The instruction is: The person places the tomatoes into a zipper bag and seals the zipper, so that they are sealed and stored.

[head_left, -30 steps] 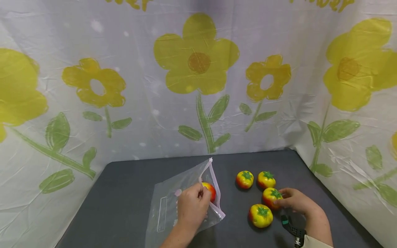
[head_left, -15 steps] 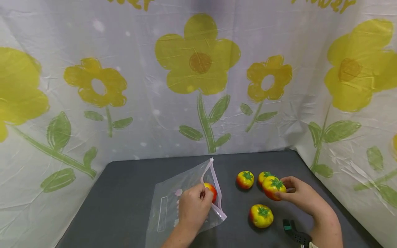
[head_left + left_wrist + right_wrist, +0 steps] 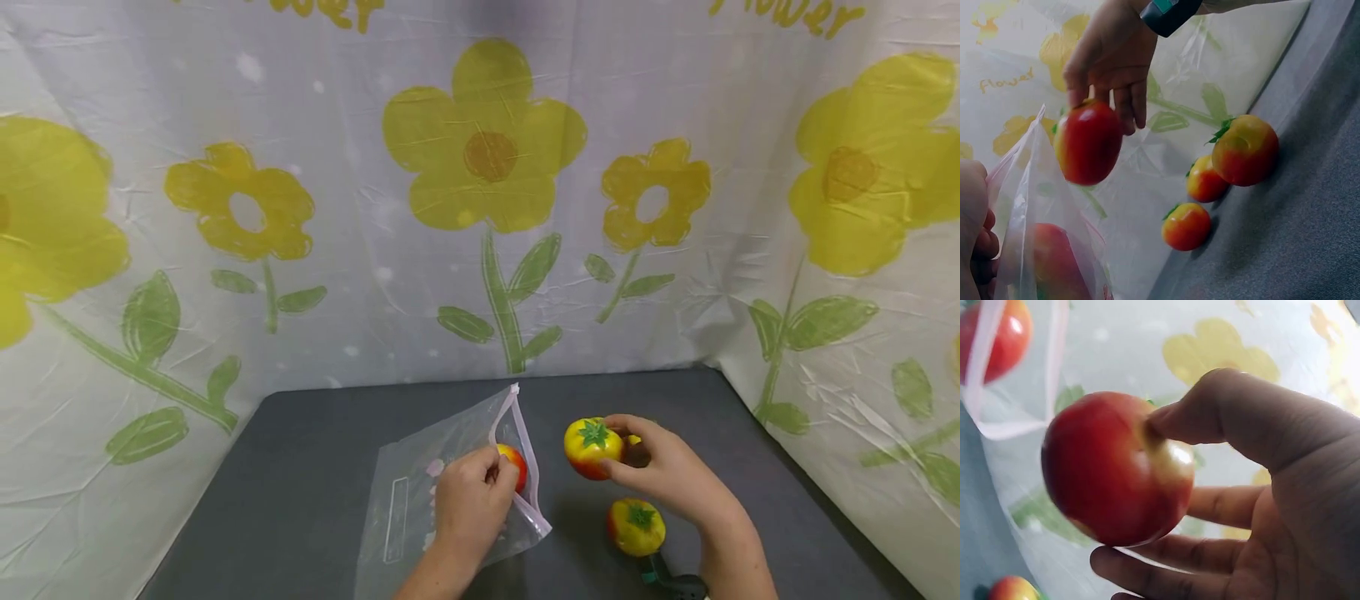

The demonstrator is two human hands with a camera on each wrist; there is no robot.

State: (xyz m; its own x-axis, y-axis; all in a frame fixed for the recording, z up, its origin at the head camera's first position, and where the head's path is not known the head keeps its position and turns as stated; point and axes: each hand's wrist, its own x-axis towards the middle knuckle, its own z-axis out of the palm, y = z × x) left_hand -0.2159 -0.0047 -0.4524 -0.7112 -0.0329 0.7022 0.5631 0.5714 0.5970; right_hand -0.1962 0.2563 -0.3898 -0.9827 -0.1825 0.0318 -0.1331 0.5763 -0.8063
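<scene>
My left hand (image 3: 472, 500) grips the rim of a clear zip bag (image 3: 405, 475) with a pink-white zip edge, its mouth spread towards the right. Inside the mouth sits a red-and-yellow tomato (image 3: 513, 467), partly behind the fingers. To the right of the bag, my right hand (image 3: 667, 471) holds another tomato (image 3: 591, 450) above the table, thumb on one side and fingers on the other; its green leafy top faces up. Nearer to me lies a tomato (image 3: 637, 527) on the table. Two further tomatoes (image 3: 1205, 179) (image 3: 1186, 226) show in the left wrist view; the head view mostly hides them.
A dark grey table (image 3: 300, 483) lies under everything. White cloth (image 3: 337, 333) printed with yellow flowers hangs behind it and along both sides. A dark strap (image 3: 678, 586) shows at the right wrist, just below the near tomato.
My right hand has lifted a tomato from the group on the right and carried it left, closer to the bag's mouth. The left hand and bag have stayed almost in place.
</scene>
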